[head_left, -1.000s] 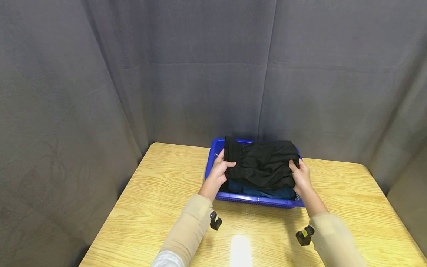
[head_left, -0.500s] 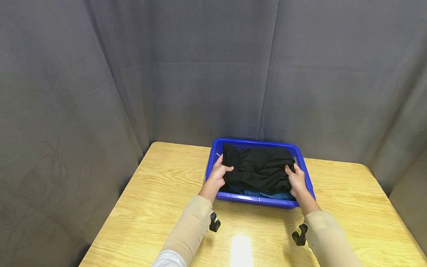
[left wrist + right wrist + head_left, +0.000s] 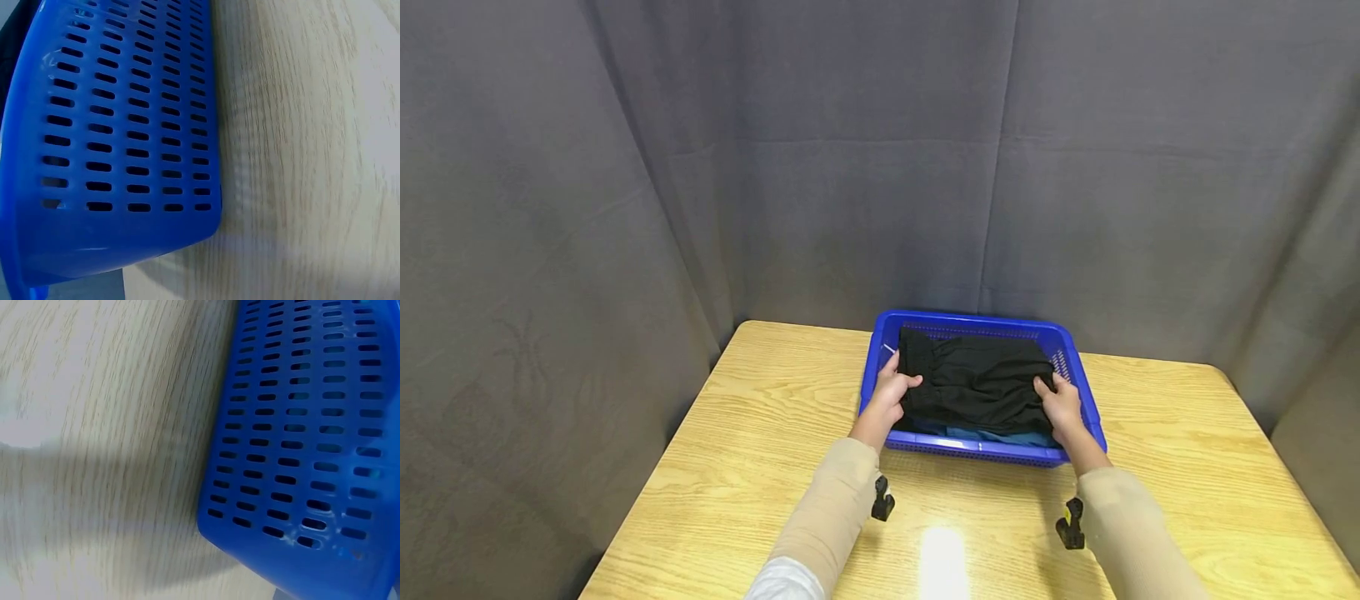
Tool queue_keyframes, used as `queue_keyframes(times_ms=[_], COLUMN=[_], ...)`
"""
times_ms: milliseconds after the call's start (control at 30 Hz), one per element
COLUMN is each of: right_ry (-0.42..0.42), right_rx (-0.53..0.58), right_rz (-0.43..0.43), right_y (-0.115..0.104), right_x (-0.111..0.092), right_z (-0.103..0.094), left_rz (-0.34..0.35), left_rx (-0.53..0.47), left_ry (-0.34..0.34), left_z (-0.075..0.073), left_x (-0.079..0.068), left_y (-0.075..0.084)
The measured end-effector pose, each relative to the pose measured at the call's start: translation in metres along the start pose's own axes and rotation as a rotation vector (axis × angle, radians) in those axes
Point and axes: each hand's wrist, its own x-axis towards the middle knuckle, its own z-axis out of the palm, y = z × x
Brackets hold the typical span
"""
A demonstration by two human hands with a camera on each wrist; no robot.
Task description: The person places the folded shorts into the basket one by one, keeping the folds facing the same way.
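Note:
Folded black pants (image 3: 981, 379) with a gathered waistband at their left end lie within the blue basket (image 3: 973, 447) in the head view. My left hand (image 3: 887, 396) holds the waistband end, thumb on top and the other fingers partly hidden by cloth. At the opposite end, my right hand (image 3: 1063, 410) grips the edge with its thumb over the fabric. Blue cloth (image 3: 1015, 437) shows below the pants along the basket's near side. Both wrist views show the basket's slotted outer wall, with neither hand visible there.
The basket stands at the back of a wooden table (image 3: 775, 433), close to a grey curtain (image 3: 865, 167). Another curtain hangs along the left. Small black devices (image 3: 882, 500) are strapped at both wrists.
The pants have come down from above the rim into the basket, uncovering its back and right rim. Both hands moved down with them, the right hand also shifting slightly left.

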Motion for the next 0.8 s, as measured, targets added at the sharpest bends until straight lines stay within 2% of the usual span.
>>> queue_keyframes(times_ms=[67, 133, 200, 233, 267, 333, 367, 467, 500, 567, 600, 700, 800], right_ry=[0.028, 0.046, 0.077, 0.082, 0.1, 0.092, 0.089, 0.019, -0.026, -0.087, -0.122, -0.198, -0.242], right_rx=[-0.092, -0.199, -0.281, -0.329, -0.358, -0.413, -0.425, -0.458, -0.489, -0.563, -0.609, -0.753, -0.811], right_rz=[-0.02, -0.046, -0.151, -0.197, -0.286, -0.405, -0.473, -0.588, -0.576, -0.591, -0.575, -0.526, -0.494], right_y=[0.004, 0.014, 0.037, 0.044, 0.058, 0.055, 0.049, 0.011, -0.01, -0.025, -0.03, -0.038, -0.037], right_x=[0.005, 0.016, 0.033, 0.039, 0.049, 0.049, 0.045, 0.02, 0.005, -0.005, -0.009, -0.015, -0.016], right_z=[-0.001, -0.002, -0.003, -0.002, -0.001, 0.004, 0.007, 0.018, 0.022, 0.028, 0.031, 0.038, 0.044], left_rz=[0.025, 0.094, 0.103, 0.123, 0.183, 0.205, 0.231, 0.392, 0.389, 0.472, 0.488, 0.453, 0.387], left_rx=[0.143, 0.312, 0.485, 0.577, 0.657, 0.819, 0.883, 1.046, 1.115, 1.272, 1.347, 1.543, 1.635], left_ry=[0.055, 0.116, 0.141, 0.158, 0.167, 0.17, 0.155, 0.097, 0.042, -0.045, -0.093, -0.209, -0.256], left_z=[-0.003, -0.007, -0.006, -0.005, -0.002, 0.015, 0.025, 0.056, 0.067, 0.079, 0.083, 0.091, 0.093], left_x=[0.009, 0.021, 0.022, 0.019, 0.012, -0.017, -0.035, -0.084, -0.099, -0.112, -0.115, -0.119, -0.119], left_y=[-0.008, -0.021, -0.018, -0.013, -0.007, 0.031, 0.054, 0.109, 0.127, 0.139, 0.142, 0.141, 0.137])
